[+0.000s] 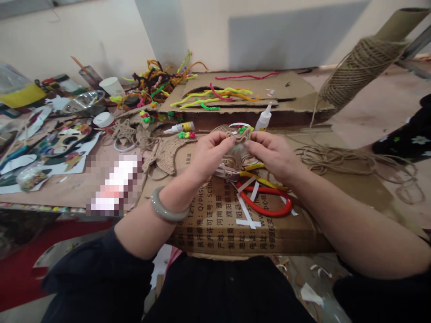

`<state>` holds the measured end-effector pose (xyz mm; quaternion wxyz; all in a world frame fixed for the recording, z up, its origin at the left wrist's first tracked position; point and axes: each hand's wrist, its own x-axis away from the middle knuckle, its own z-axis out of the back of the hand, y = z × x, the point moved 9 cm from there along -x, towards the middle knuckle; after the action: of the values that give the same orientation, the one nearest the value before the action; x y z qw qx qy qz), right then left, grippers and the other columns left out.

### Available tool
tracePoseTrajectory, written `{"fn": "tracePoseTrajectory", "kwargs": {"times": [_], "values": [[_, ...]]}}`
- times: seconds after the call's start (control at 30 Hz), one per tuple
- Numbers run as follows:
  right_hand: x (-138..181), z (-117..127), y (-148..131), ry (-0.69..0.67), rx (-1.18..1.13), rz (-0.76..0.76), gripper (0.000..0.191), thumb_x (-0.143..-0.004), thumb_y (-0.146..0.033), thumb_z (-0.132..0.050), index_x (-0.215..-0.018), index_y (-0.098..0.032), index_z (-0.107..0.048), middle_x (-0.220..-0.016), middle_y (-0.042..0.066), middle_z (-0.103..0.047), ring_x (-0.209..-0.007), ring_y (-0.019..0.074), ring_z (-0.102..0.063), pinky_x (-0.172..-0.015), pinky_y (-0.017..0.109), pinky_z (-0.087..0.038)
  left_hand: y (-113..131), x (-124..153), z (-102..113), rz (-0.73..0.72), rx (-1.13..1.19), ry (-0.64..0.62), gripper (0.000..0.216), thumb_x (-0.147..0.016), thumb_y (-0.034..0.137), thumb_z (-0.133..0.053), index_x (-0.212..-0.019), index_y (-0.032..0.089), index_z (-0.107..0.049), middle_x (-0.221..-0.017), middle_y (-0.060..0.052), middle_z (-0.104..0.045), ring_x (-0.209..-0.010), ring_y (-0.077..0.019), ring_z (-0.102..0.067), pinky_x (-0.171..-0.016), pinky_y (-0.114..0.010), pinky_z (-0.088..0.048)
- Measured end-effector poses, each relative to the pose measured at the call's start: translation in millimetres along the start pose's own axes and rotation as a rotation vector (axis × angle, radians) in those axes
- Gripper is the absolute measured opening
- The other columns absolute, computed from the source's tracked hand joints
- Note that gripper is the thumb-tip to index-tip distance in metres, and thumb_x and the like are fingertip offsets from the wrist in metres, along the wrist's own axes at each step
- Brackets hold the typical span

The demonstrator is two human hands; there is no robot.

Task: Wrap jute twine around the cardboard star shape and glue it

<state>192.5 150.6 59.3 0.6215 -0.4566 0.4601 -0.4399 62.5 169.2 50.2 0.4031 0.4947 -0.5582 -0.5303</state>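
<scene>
My left hand [215, 148] and my right hand [269, 152] pinch a jute twine piece [238, 138] between thumbs and fingers above the cardboard. Its full shape is partly hidden by my fingers. Just below it lie scissors with red handles [266, 211] and a yellow-handled tool [269, 180], beside white paper strips [248, 222]. A white glue bottle [263, 119] stands upright behind my right hand. Another glue bottle [178, 128] lies on its side beyond my left hand, close to a coiled twine crescent [165, 154].
A printed cardboard box [215, 224] forms the work surface. Behind it, bright pipe cleaners [215, 94] lie on more cardboard. A large twine spool [362, 67] leans at the right, above loose twine [323, 159]. A white cup [111, 86] and craft clutter fill the left table.
</scene>
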Motion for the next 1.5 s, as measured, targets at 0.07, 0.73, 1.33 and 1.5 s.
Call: {"fn": "tracePoseTrajectory", "kwargs": {"times": [0.07, 0.73, 1.33, 1.5], "values": [[0, 2, 1, 0.027, -0.015, -0.009, 0.018, -0.08, -0.037, -0.063, -0.082, -0.019, -0.065, -0.076, 0.0, -0.062, -0.067, 0.012, -0.051, -0.062, 0.027, -0.042, 1, 0, 0, -0.012, -0.009, 0.001, 0.024, -0.078, 0.027, -0.073, -0.063, 0.016, -0.057, -0.057, 0.004, -0.05, -0.052, -0.0053, -0.042, -0.05, -0.02, -0.034], [2, 8, 1, 0.077, 0.108, -0.036, 0.014, -0.078, -0.035, -0.065, -0.072, -0.021, -0.062, -0.07, 0.001, -0.061, -0.064, 0.014, -0.053, -0.06, 0.03, -0.043, 9, 2, -8, -0.143, -0.112, -0.114, 0.014, -0.075, 0.019, -0.072, -0.089, 0.018, -0.068, -0.073, 0.002, -0.062, -0.062, -0.0078, -0.05, -0.058, -0.022, -0.041], [-2, 12, 19, -0.025, 0.322, -0.036, 0.03, -0.079, -0.049, -0.064, -0.078, -0.019, -0.07, -0.069, 0.002, -0.063, -0.063, 0.0153, -0.054, -0.059, 0.03, -0.042, 2, -1, -11, -0.019, -0.139, -0.136, 0.01, -0.075, 0.017, -0.072, -0.072, 0.016, -0.062, -0.066, 0.003, -0.058, -0.06, -0.0075, -0.047, -0.057, -0.024, -0.037], [-2, 10, 19, -0.05, 0.316, -0.028, 0.035, -0.079, -0.054, -0.067, -0.079, -0.019, -0.07, -0.07, 0.003, -0.065, -0.062, 0.0154, -0.054, -0.057, 0.029, -0.044, 0, 0, -9, 0.027, -0.146, -0.123, 0.01, -0.076, 0.014, -0.069, -0.069, 0.015, -0.062, -0.063, 0.003, -0.057, -0.058, -0.0073, -0.046, -0.057, -0.025, -0.036]]}}
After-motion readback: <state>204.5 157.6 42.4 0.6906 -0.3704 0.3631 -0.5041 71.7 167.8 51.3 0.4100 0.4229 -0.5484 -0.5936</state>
